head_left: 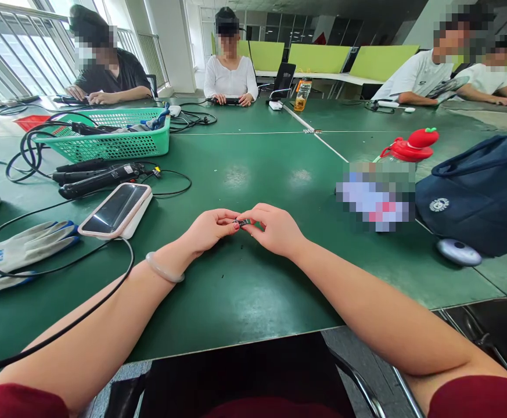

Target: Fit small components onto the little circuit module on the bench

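Note:
My left hand [212, 231] and my right hand [277, 227] meet just above the green tabletop [253, 290], their fingertips pinched on a small dark shiny piece [243, 222]. Its kind is too small to make out, and the fingers hide part of it. Both hands grip it from opposite sides. A pale bangle [165, 268] circles my left wrist. To the left of that hand a phone with a pink edge [116, 209] rests tilted on a white object. A few tiny dark specks lie on the table below my hands.
A black cable [126, 278] loops across my left forearm, near work gloves [31, 249]. Black handheld tools [100, 177] and a green basket [109, 145] sit beyond. On the right are a dark blue bag [484, 191], a grey mouse [459, 252] and a red-lidded bottle [410, 150]. Several people sit around.

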Motion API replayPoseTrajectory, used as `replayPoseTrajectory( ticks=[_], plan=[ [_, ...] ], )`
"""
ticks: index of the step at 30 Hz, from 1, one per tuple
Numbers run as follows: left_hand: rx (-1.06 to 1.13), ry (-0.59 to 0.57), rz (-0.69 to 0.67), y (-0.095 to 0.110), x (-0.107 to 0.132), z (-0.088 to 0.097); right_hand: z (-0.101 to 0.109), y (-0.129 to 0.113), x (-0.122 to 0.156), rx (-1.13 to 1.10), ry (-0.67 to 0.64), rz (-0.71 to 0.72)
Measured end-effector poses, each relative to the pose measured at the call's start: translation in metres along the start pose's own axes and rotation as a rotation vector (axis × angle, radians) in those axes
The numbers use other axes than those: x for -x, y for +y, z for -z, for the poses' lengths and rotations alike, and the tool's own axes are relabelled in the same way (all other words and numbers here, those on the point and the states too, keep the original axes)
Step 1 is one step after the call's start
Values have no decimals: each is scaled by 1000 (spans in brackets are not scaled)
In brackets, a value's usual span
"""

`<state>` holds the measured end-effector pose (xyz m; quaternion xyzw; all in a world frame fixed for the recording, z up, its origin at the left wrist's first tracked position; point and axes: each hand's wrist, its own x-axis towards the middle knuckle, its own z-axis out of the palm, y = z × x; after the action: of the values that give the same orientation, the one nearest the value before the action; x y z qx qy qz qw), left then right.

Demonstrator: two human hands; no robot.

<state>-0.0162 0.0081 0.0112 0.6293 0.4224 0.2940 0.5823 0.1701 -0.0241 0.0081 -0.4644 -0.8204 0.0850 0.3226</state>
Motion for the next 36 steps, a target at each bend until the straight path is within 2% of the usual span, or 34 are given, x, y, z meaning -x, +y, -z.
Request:
replayPoseTrajectory(
  ticks=[16,28,36],
  plan=[
    [-99,17,-4,1,1,1,0,1,1,-37,57,-3],
    [-125,15,4,3,2,1,-1,3,0,-7,2,31],
    [-91,19,-7,3,2,0,1,0,0,-13,-3,-5]
  ],
)
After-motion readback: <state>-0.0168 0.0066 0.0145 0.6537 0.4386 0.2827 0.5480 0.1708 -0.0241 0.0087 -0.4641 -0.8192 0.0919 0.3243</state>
